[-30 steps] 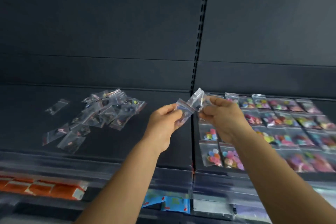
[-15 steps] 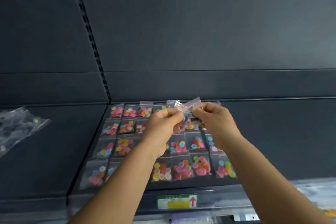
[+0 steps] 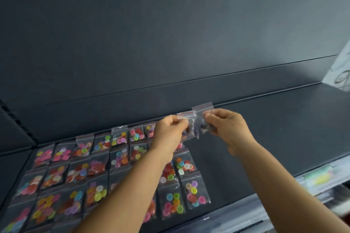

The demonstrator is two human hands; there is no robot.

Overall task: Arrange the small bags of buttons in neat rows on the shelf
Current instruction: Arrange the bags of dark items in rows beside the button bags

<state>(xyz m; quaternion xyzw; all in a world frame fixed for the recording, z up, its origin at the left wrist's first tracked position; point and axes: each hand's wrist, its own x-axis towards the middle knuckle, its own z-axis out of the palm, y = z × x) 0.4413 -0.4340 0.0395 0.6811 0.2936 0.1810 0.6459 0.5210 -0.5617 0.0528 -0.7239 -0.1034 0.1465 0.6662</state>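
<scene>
Centre frame: the left hand (image 3: 171, 130) pinches one small clear bag (image 3: 187, 126) and the right hand (image 3: 226, 128) pinches another (image 3: 203, 117), both upright, long axes vertical, red-lined tops up, above the shelf (image 3: 284, 128). Rows of button bags (image 3: 121, 159) fill lower left. Since the earlier frame the rows sit further left. No writing is legible.

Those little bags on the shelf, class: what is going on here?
A person is laying out small clear bags of coloured buttons in rows on a dark shelf. The rows fill the shelf's left part. Both hands are raised above the back row: the left hand pinches one bag by its top, and the right hand pinches a second bag beside it. Neither bag is yet set down; the shelf to the right is bare.
</scene>
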